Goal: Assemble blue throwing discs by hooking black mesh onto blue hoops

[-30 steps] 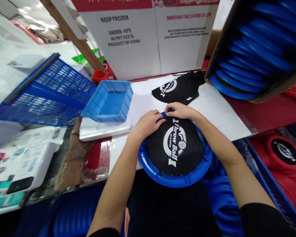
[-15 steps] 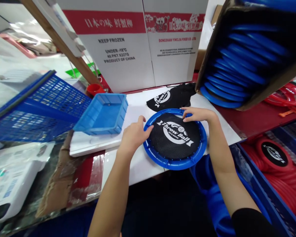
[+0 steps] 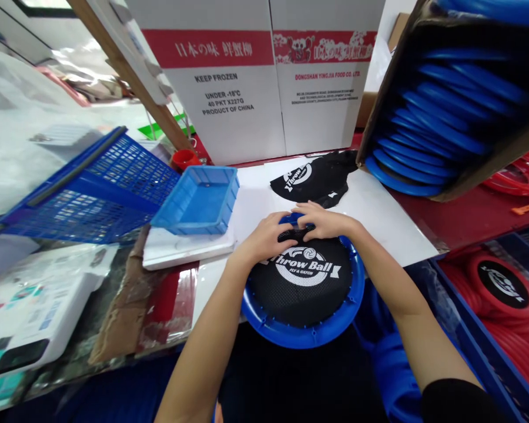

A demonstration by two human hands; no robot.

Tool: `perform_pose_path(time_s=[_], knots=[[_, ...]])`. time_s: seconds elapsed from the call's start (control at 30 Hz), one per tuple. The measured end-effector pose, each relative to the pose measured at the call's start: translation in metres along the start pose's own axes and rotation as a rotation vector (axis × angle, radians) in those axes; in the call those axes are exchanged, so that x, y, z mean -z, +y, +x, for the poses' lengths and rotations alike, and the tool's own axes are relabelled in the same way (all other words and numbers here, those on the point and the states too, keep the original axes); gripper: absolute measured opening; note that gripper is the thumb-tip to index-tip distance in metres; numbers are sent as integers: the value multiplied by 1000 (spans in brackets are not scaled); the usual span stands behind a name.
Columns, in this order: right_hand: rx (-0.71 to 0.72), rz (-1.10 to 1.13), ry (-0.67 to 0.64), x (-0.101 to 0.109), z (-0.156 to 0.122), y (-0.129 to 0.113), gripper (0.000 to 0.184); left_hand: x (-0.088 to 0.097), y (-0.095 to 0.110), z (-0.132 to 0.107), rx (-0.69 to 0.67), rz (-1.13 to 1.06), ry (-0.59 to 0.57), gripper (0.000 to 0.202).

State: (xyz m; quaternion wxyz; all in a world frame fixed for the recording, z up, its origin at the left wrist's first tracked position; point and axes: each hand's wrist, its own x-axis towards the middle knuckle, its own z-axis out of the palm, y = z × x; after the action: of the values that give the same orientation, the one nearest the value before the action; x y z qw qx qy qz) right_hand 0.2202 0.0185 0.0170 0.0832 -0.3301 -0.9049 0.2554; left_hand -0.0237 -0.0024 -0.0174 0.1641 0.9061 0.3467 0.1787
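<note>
A round blue plastic ring [image 3: 355, 299] lies at the front edge of the work surface, partly overhanging it. Inside it sits a black mesh disc [image 3: 300, 299] printed "Throw Ball Fly & Catch" in white. My left hand [image 3: 268, 238] grips the far rim, thumb on the mesh and fingers curled. Beside it, my right hand [image 3: 321, 223] holds the same far rim, fingertips bent over onto the mesh edge. Just beyond my hands, several black printed mesh pieces [image 3: 321, 176] lie in a loose pile on the white board [image 3: 388, 235].
A light-blue tray [image 3: 194, 229] stands left, beside a tilted blue basket [image 3: 92, 194]. Behind is a white carton [image 3: 238, 135]. At right, a cardboard box [image 3: 365, 138] holds stacked blue rings [image 3: 436, 123]; below it, a crate holds red discs [image 3: 502, 285].
The ring with its mesh has come nearer to me and slightly left. Both hands have moved together at its far rim; before, they were apart at its left side and upper right.
</note>
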Motion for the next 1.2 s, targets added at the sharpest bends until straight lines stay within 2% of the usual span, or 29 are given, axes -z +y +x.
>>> perform_pose_path(time_s=[0.13,0.23,0.43,0.57,0.7,0.8,0.97,1.07,1.2], knots=[[-97,72,23,16,-15,17,20,8,-5,1,50,-124,23,21],[-87,141,21,24,-22,26,19,18,-6,1,99,-204,73,16],[-103,142,101,17,-14,27,15,24,-9,0,260,-301,176,12],[-136,132,134,15,-12,26,13,23,-11,-2,282,-278,213,12],[-79,199,26,20,-17,26,26,25,-11,-5,198,-251,113,16],[-90,184,-72,21,-19,26,34,24,-3,-7,147,-135,18,19],[-192,125,-121,13,-16,20,54,21,19,-7,142,218,27,30],[-199,84,-118,9,-13,15,46,23,24,-8,176,262,-29,39],[-167,53,-70,9,-12,15,25,26,12,-11,261,51,-103,30]])
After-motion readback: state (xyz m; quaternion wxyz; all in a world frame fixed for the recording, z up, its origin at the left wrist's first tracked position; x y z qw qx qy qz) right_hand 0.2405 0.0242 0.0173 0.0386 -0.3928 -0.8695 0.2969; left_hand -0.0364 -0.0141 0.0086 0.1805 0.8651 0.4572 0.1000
